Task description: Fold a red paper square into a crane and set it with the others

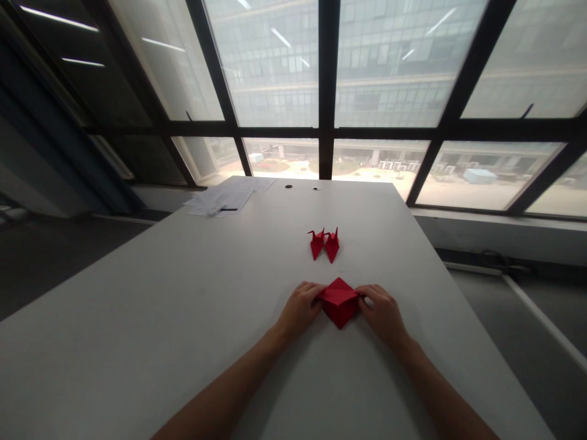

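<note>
While I look down through the head camera, the folded red paper point(339, 297) sits at the centre of my clock on the worktop point(160, 318), with twelve toward the windows point(394, 61). My left hand point(301, 307) pinches its corner at nine o'clock; my right hand point(380, 309) pinches the corner at three. A lighter upper flap overlaps a darker layer that points to six.

What worries me most is an uneven pull: if one hand draws harder than the other, I judge the paper could twist, crease off its line or tear at a pinched corner. Pressing the flap down with its edges misaligned could set a stray crease. The red paper cranes point(332, 247), two side by side near twelve, look light enough for a forward-slipping knuckle to topple.

As for containers, I can make out none; the closest is the shallow gap beneath the flap, and I see nothing inside. Toward eleven, dark spots point(288, 186) in the worktop look like cable holes, too small for me to tell what they hold. Around half past ten lie loose white sheets point(232, 197), with a dark strip point(228, 209) at their near edge.
</note>
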`<state>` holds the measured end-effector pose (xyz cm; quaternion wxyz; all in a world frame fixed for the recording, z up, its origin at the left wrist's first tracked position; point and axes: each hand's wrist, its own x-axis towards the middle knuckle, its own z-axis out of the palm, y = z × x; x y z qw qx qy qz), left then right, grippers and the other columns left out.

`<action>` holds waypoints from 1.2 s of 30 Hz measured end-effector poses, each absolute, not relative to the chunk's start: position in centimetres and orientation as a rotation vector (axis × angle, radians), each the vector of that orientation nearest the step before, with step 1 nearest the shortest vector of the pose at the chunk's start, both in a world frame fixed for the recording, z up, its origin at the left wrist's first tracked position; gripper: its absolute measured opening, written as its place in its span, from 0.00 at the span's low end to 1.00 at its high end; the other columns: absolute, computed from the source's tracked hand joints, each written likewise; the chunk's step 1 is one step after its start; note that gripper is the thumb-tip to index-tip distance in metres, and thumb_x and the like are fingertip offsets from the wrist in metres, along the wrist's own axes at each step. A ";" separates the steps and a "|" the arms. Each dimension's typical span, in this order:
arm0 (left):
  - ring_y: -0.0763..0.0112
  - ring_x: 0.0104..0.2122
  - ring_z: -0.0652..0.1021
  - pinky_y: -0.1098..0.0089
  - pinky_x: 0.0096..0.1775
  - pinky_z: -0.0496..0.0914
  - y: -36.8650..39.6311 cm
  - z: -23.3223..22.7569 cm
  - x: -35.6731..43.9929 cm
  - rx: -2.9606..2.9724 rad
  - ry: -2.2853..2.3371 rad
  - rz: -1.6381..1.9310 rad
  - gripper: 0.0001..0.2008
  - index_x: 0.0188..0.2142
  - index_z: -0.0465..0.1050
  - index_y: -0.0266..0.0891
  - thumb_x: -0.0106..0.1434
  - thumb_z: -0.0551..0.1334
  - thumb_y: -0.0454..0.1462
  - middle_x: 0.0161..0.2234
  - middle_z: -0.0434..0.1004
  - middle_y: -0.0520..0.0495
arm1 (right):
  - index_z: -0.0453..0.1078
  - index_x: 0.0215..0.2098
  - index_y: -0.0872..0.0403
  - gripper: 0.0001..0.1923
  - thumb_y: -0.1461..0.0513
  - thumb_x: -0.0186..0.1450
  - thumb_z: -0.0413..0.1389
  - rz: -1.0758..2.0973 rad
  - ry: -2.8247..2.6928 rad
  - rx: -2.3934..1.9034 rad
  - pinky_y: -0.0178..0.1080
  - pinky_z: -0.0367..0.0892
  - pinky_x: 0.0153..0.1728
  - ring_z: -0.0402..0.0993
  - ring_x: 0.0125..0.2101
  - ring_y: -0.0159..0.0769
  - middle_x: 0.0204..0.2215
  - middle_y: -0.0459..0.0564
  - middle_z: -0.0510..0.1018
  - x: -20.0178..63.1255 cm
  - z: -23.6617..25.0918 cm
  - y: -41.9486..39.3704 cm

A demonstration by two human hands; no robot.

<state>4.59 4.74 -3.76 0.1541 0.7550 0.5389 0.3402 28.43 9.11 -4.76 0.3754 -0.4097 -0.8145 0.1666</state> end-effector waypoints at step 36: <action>0.72 0.27 0.74 0.73 0.35 0.68 4.4 -2.8 5.0 1.839 1.548 1.061 0.22 0.60 0.68 0.40 0.73 0.48 0.43 0.30 0.78 0.50 | 0.71 0.53 0.51 0.17 0.60 0.72 0.45 0.783 -1.974 -0.973 0.41 0.69 0.49 0.76 0.47 0.40 0.48 0.52 0.79 25.9 -4.3 7.2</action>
